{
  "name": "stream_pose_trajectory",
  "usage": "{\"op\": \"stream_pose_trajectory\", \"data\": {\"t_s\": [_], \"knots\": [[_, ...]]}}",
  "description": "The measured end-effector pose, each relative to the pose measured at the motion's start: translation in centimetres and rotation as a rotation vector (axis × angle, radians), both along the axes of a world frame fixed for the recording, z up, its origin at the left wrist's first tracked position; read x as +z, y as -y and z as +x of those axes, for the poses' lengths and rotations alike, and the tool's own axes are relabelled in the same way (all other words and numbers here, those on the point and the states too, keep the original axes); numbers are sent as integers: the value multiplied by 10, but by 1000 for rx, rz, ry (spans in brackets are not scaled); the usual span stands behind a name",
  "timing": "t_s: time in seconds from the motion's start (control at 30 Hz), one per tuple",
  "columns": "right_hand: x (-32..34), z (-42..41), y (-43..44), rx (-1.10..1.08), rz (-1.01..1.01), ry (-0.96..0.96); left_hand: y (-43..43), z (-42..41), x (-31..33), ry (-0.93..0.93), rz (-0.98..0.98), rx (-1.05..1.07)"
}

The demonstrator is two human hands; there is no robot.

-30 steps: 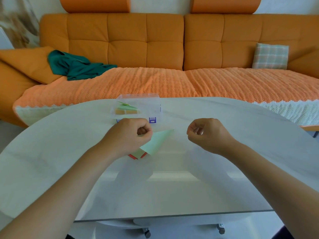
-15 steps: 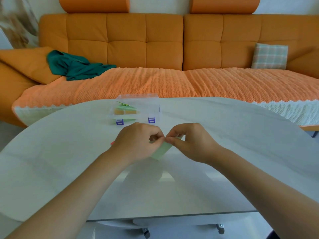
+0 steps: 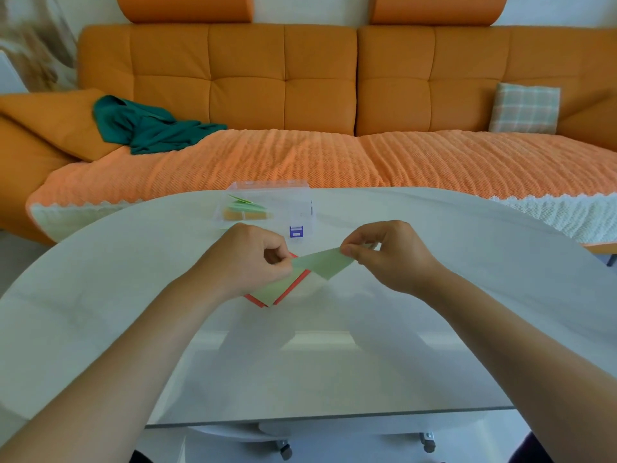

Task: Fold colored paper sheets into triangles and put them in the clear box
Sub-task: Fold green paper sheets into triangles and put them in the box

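A pale green paper sheet [image 3: 322, 264] hangs stretched between both hands just above the table. My left hand [image 3: 248, 259] pinches its left end and my right hand [image 3: 384, 253] pinches its right corner. Under my left hand lies a small stack of coloured sheets [image 3: 278, 292], green on top with red edges showing. The clear box [image 3: 297, 202] stands beyond the hands near the table's far edge, with green and orange folded papers [image 3: 245, 210] in its left part and a blue clasp [image 3: 296, 231] on its front.
The white oval table [image 3: 133, 295] spreads wide on both sides of the hands. An orange sofa [image 3: 300, 95] runs behind it, with a teal cloth [image 3: 147, 127] at left and a checked cushion [image 3: 524, 108] at right.
One second ago only my left hand held the green sheet. The right hand came in, took its right corner, and the two hands have since drawn apart, lifting the sheet off the stack.
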State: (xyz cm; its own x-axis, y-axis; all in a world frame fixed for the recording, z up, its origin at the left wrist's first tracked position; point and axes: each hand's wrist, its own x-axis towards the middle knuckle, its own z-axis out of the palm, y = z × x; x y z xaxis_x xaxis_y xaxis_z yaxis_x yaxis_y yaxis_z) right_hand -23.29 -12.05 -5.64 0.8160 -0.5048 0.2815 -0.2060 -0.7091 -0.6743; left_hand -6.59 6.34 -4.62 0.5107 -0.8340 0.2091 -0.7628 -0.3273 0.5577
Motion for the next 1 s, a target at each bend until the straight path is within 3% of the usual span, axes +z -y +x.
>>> {"op": "stream_pose_trajectory", "data": {"t_s": [0.13, 0.23, 0.37, 0.5, 0.63, 0.8, 1.0], "knots": [[1, -4, 12, -88, 16, -4, -11, 23, 1, 88, 124, 70], [3, -5, 11, -21, 88, -79, -15, 24, 4, 85, 45, 111], [7, -3, -1, 141, 164, -152, -2, 1, 0, -120, -95, -11], [12, -1, -10, 281, 288, -171, 10, -19, -9, -346, 43, -138], [9, 1, -12, 283, 290, -134, 15, -23, -13, -461, 85, -145], [-2, 2, -8, 140, -25, 55, 18, -25, -12, -651, -18, 65], [-10, -4, -10, 301, -352, 8, 19, -19, -16, -942, -154, 104]]}}
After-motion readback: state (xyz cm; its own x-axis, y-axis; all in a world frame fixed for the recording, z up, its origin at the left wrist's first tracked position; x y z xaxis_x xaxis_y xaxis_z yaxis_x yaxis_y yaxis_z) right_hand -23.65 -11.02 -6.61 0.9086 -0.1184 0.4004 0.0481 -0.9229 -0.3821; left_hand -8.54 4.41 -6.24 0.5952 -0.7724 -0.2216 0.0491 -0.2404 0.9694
